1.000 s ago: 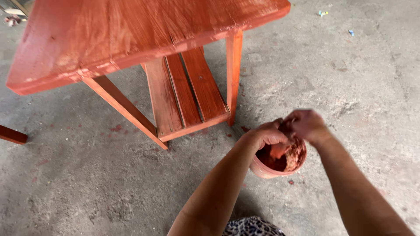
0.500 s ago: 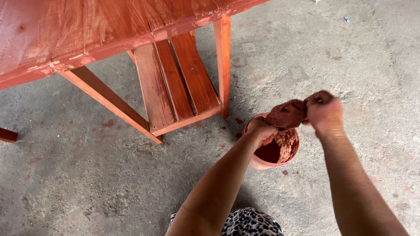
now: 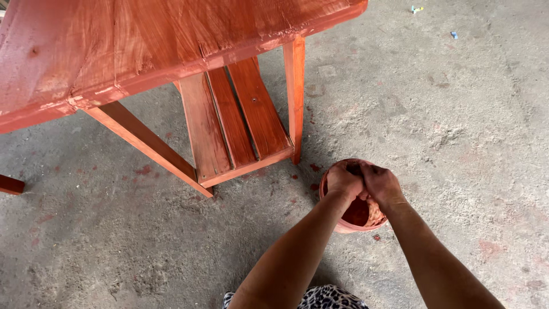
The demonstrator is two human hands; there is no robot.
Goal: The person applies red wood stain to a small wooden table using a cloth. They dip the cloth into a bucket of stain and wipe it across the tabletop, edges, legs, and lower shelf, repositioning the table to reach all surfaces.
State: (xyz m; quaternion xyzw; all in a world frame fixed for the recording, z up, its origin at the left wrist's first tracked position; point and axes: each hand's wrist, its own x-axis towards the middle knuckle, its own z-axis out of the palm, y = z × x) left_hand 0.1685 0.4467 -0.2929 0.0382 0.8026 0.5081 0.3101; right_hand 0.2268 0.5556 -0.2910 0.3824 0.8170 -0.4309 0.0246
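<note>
A small round bowl (image 3: 345, 226), stained red-brown, sits on the concrete floor with dark red liquid (image 3: 358, 213) inside. My left hand (image 3: 343, 182) and my right hand (image 3: 382, 184) are pressed together over the bowl's far half, fingers curled around a stained rag. Only a dark scrap of the rag (image 3: 354, 169) shows between the hands; the rest is hidden. Both forearms reach in from the bottom edge.
A red-stained wooden table (image 3: 143, 40) fills the upper left, with a slatted lower shelf (image 3: 240, 120) and a leg (image 3: 294, 97) just beyond the bowl. Red drips (image 3: 314, 168) spot the floor. Small bits of litter (image 3: 416, 9) lie far right. Patterned cloth (image 3: 320, 298) shows at the bottom.
Half a second ago my right hand held the rag lifted above the bowl's rim. Both hands have since come down together into the bowl with it.
</note>
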